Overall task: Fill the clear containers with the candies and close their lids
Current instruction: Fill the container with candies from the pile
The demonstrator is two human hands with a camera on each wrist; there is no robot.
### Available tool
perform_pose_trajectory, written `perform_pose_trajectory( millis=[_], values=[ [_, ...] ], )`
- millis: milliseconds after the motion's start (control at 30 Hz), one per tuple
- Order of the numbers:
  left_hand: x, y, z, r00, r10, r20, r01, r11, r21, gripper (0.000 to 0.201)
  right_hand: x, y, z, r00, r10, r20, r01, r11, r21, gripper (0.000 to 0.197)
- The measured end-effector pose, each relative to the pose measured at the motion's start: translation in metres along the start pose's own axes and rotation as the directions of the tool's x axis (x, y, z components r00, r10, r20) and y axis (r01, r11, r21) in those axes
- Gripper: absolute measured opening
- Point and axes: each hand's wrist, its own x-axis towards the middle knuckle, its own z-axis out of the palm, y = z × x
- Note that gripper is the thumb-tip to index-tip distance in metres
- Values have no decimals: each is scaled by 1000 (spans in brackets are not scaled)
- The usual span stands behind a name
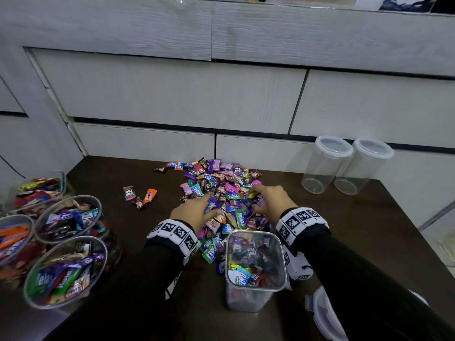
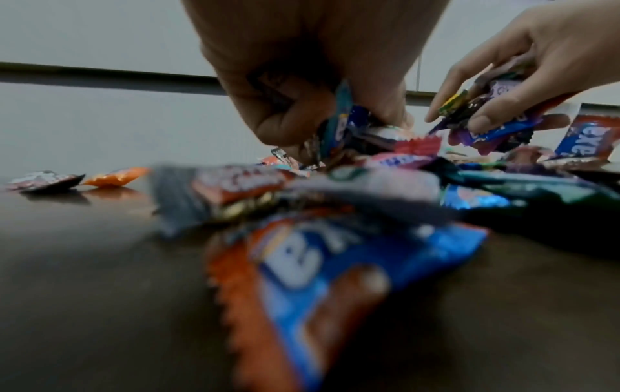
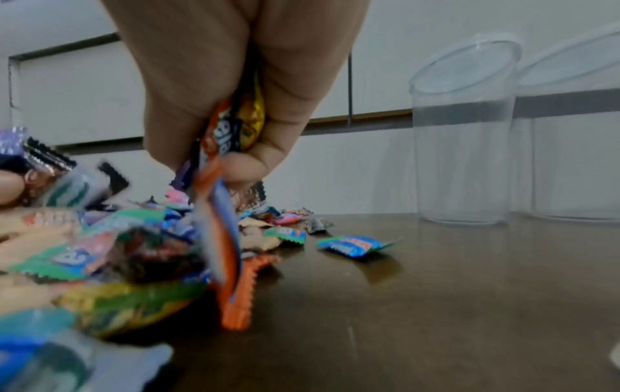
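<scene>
In the left wrist view the nearest candy wrapper [image 2: 339, 286] is strongly blurred, so its print cannot be read. The round containers [image 1: 14, 232] at the left are cut by the edge of the head view. A clear lid [image 1: 325, 316], perhaps the square container's, lies partly hidden under the right sleeve [image 1: 369, 279].

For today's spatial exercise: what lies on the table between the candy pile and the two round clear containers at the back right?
Bare brown table separates the candy pile from the round containers, seen in the head view.
</scene>
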Motion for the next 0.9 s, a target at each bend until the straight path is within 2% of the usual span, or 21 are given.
perform_pose_trajectory(
  millis=[133,267,300,333,367,500,667,800,900],
  values=[
    [-7,3,-4,997,-55,-60,51,997,-65,62,-10,6,-11,998,27,-56,-22,995,95,35],
    [-14,11,-22,985,-104,-140,70,971,-229,63,-22,9,-22,993,44,-108,-26,986,164,30],
    [-16,13,-27,981,-100,-163,54,962,-266,57,-25,9,-26,992,40,-116,-20,986,165,30],
    [-19,15,-33,977,-96,-190,35,953,-302,44,-29,9,-29,992,32,-124,-12,988,156,30],
    [-22,17,-39,972,-86,-217,7,940,-342,30,-33,8,-33,991,24,-132,-4,989,148,30],
    [-35,31,-64,940,11,-342,-167,887,-431,42,-48,2,-48,986,-6,-169,36,983,177,27],
    [-59,56,-86,868,162,-469,-397,794,-460,37,-64,-7,-60,972,-60,-225,100,980,172,25],
    [-84,82,-94,830,241,-503,-508,699,-503,34,-78,-13,-65,968,-84,-234,120,982,143,28],
    [-101,95,-87,803,323,-501,-573,652,-497,30,-85,-14,-66,957,-108,-268,154,976,154,22]
  ],
)
